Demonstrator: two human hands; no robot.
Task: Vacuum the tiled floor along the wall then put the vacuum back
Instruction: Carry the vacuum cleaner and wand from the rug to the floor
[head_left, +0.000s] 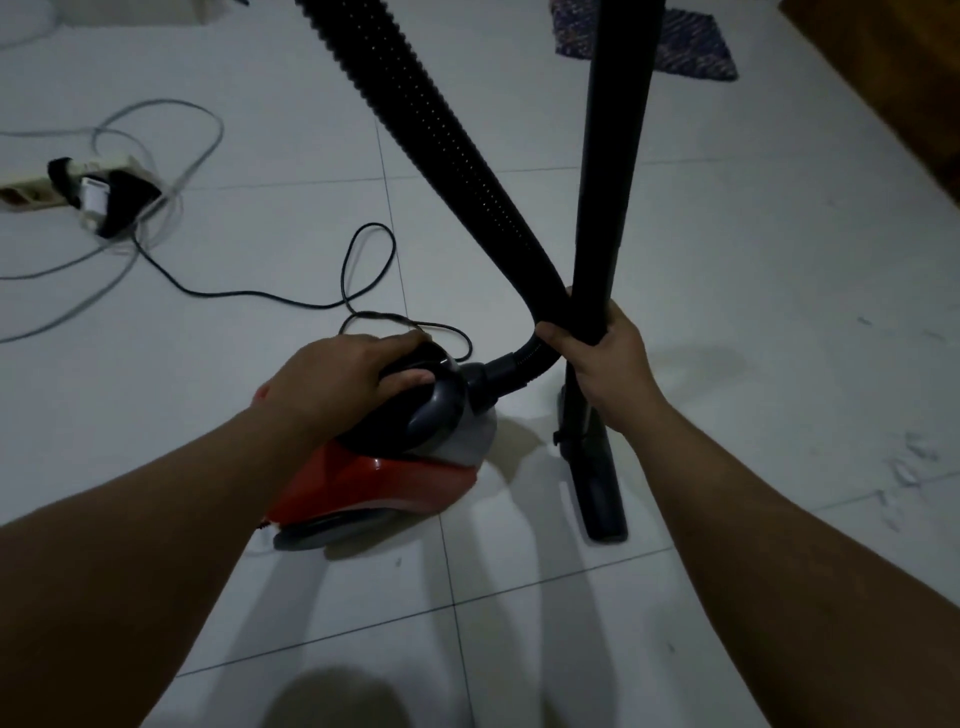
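A: Two hands in frame, both busy. Left hand (353, 376) is curled over the black handle on top of the red vacuum (384, 467), fingers wrapped round it.

B: And the other one?

A: Right hand (597, 358) is closed around the black wand (613, 156), fist tight, and the ribbed hose (447, 135) is squeezed in the same grip, pressed against the wand.

B: Where's the vacuum sitting?

A: On the white tiled floor (727, 260), centre of the view, hose socket pointing right. Floor nozzle (597, 478) is flat on the tile just right of the body, wand rising upright from it. Hose loops up out of the top edge.

B: Cables?

A: Thin black cord (358, 270) loops on the tile behind the vacuum and runs left to a power strip (31, 195) with a black plug in it. Pale cables (171, 109) tangled around that strip.

B: Anything else?

A: Patterned mat (691, 47) top right, partly behind the wand. Brown wooden edge (893, 78) at far right, cannot tell what it is. Scuffs on the tiles at right.
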